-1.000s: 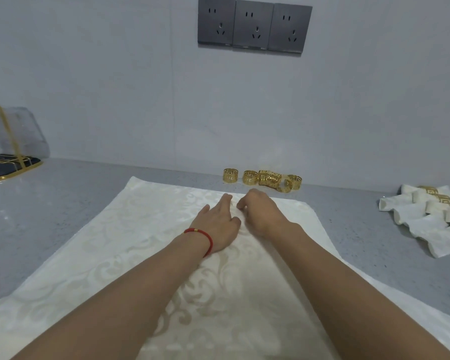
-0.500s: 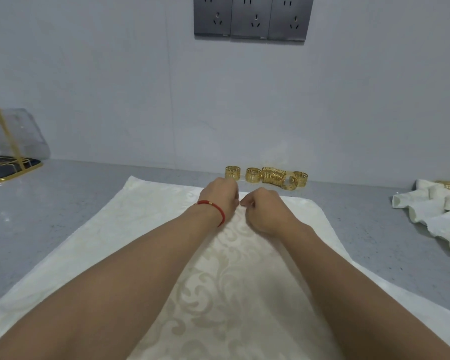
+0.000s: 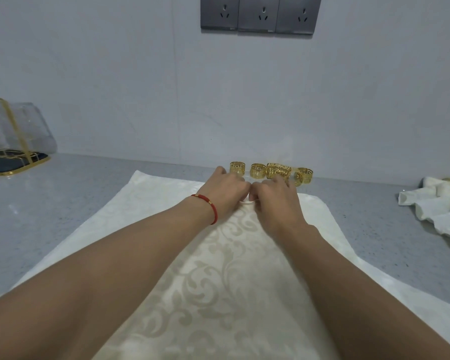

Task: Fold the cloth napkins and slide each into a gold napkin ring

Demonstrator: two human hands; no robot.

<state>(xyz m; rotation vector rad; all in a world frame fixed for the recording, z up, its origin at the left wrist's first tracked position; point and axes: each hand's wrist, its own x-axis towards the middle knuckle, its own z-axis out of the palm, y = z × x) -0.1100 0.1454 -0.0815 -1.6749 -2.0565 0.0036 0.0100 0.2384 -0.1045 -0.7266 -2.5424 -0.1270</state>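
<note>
- A cream cloth napkin (image 3: pixel 218 281) with a pale leaf pattern lies spread flat on the grey countertop (image 3: pixel 63 216), filling the middle and running off toward 6 o'clock.
- Both forearms reach across it toward 12 o'clock, and the two hands meet at the napkin's far edge.
- The left hand (image 3: pixel 225 189) has its fingers curled down onto the cloth and looks to be pinching the far edge; a red string bracelet (image 3: pixel 209 207) sits on that wrist.
- The right hand (image 3: pixel 276 197) is curled the same way, thumb side touching the left hand, nipping a small raised fold of cloth between them.
- Just beyond the knuckles, at 12 o'clock, a short row of gold napkin rings (image 3: pixel 270 172) stands by the foot of the wall; the right hand's fingertips lie just beside them.
- At 3 o'clock, well apart, lie finished napkins (image 3: pixel 437 209), rolled and ringed.
- At 9 o'clock stands a gold wire rack (image 3: pixel 18 149).
- Grey wall sockets (image 3: pixel 259 14) sit high at 12 o'clock.
</note>
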